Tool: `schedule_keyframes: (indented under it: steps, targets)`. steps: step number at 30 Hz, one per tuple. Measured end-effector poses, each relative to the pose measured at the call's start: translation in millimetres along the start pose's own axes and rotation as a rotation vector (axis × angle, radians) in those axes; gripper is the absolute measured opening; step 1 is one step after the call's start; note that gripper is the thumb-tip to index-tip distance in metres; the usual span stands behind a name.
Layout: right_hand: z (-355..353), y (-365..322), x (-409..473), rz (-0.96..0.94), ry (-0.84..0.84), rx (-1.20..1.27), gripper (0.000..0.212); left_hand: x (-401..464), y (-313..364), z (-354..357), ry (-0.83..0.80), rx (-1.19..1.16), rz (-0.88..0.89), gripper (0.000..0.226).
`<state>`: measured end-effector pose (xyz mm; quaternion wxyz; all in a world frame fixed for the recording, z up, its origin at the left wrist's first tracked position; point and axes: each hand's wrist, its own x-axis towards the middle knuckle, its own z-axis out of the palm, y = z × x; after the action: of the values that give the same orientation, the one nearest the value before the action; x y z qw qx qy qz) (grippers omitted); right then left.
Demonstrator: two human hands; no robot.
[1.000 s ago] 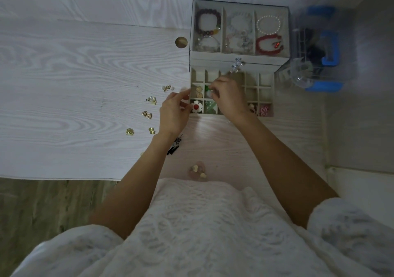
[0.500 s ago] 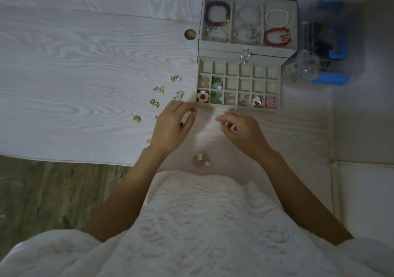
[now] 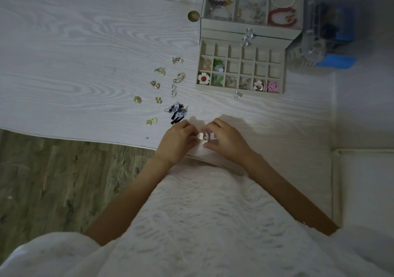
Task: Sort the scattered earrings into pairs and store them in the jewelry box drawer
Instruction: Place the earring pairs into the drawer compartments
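While both hands meet at the near edge of the table (image 3: pixel 64 52), well short of the drawer:

Landmark: open jewelry box drawer (image 3: pixel 241 89), pulled out below the bracelet tray, front row and two cells of the middle row already filled, most others bare.

Left hand (image 3: pixel 177 141): nearer than the drawer and to its left, fingertips pinched on a small cream heart earring (image 3: pixel 200 136).

Right hand (image 3: pixel 228 139): straight out from the drawer front, fingers curled toward a second pale piece (image 3: pixel 205 142); grip on it cannot be told, partly hidden.

Step in hand: judged as matching the two cream hearts into a pair before storing.

Loose earrings: left of the drawer, near its front corner — gold studs (image 3: pixel 151 121), a blue-and-white dangling pair (image 3: pixel 178 110), gold triangles (image 3: pixel 155 84), hoops (image 3: pixel 179 77), all unsorted.

Next move calls for: lifting both hearts together, carrying them forward to the drawer, dropping them into one bare cell, likely in the middle row, without snagging the crystal knob (image 3: pixel 237 94) at the drawer front.

Progress: roughly halfway, judging by filled cells against pieces left out.
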<state>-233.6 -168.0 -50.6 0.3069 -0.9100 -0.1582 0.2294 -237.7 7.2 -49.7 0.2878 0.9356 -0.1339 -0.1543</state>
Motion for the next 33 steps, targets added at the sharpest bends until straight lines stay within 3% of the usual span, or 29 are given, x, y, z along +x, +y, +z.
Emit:
schedule_keyframes:
  steps: [8,14,20,23,33]
  targets:
    - [-10,17,-2,0.086,0.271,-0.016,0.025,18,8,-6,0.094,-0.059,0.026,0.016]
    - [-40,31,7,0.310,0.512,0.296,0.018,103,41,-27,0.237,-0.004,0.108,0.021]
    - [-74,43,25,0.359,0.651,0.464,0.017,173,57,-28,0.146,0.076,-0.029,0.027]
    - [-86,46,36,0.359,0.677,0.453,0.018,188,56,-25,0.098,0.108,-0.007,0.026]
    - [-100,39,96,0.204,0.528,0.148,0.022,137,26,-40,0.211,-0.033,0.112,0.025]
